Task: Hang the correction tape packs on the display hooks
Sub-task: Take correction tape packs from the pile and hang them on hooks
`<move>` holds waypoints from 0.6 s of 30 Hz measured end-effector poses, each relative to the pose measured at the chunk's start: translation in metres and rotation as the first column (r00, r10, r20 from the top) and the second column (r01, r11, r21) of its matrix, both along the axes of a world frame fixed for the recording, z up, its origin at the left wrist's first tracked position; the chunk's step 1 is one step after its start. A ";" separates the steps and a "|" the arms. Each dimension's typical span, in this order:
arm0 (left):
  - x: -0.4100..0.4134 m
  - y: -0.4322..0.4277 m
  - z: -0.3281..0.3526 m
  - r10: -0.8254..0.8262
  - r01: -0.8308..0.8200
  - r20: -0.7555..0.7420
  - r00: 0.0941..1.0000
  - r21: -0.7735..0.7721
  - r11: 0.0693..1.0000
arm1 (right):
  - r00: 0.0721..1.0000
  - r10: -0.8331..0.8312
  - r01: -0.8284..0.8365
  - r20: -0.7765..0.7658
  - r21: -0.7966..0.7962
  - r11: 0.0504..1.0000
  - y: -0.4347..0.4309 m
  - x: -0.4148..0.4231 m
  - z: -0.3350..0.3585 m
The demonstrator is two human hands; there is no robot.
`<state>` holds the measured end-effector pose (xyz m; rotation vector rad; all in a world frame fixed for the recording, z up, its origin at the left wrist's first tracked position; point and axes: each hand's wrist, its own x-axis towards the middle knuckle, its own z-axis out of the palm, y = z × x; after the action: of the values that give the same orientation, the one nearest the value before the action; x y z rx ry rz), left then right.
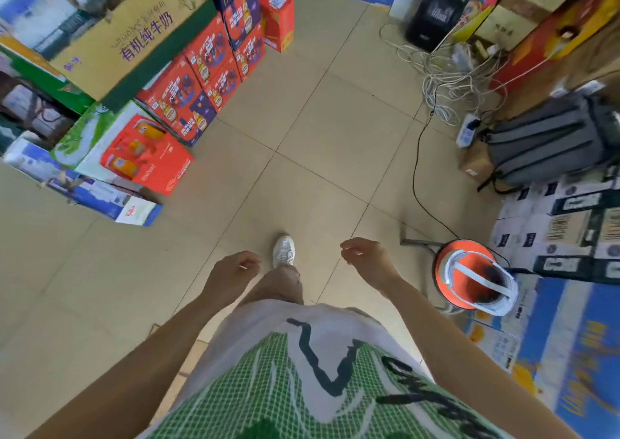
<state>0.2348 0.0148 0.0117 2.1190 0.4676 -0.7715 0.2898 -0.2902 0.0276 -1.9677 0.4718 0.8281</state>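
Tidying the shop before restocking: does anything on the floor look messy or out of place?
A tangle of white cables lies loose on the floor beside a power strip, and a black cord trails across it toward the orange stool, a likely trip risk.

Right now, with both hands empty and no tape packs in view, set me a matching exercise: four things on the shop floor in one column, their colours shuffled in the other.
Things:
1. backpack
2. round stool seat
3. shoe
4. speaker

Colours:
A. white
B. black
C. grey
D. orange

Pairs: 1-C, 2-D, 3-A, 4-B.
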 end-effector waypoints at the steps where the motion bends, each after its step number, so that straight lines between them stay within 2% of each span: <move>1: 0.024 0.002 0.004 -0.008 0.008 0.025 1.000 -0.014 1.000 | 1.000 -0.011 0.011 0.004 0.003 1.000 0.003 0.013 0.001; 6: 0.138 0.003 0.033 -0.064 0.084 0.152 0.986 -0.124 0.989 | 0.998 -0.060 0.061 0.029 -0.050 0.997 0.008 0.078 0.011; 10: 0.223 -0.004 0.046 -0.151 0.179 0.216 0.965 -0.117 0.977 | 0.990 -0.136 0.139 0.038 -0.095 0.986 0.004 0.133 0.021; 18: 0.376 -0.020 0.032 -0.205 0.221 0.188 0.961 -0.067 0.973 | 0.987 -0.160 0.163 0.034 -0.103 0.981 -0.022 0.273 0.005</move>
<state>0.6106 -0.0050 0.0434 2.1549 0.1073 -0.6973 0.5632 -0.3118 0.0323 -2.0037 0.6629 0.6873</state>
